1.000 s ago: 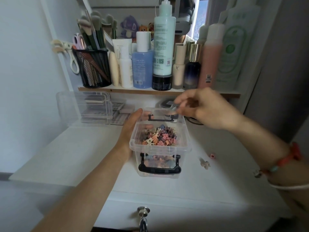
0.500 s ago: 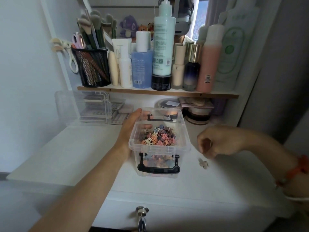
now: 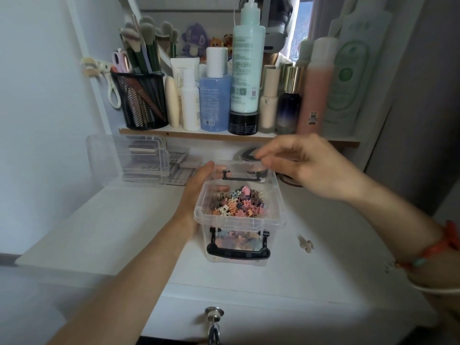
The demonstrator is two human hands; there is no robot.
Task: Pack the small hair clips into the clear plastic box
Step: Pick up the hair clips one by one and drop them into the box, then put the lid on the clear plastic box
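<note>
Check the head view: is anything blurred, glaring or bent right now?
Head view: the right hand is motion-blurred at the fingertips, so any clip there is unreadable; the left hand, clear plastic box and hair clips are sharp; light is soft, without strong glare; wide-angle bending tilts the outer shelf bottles.
</note>
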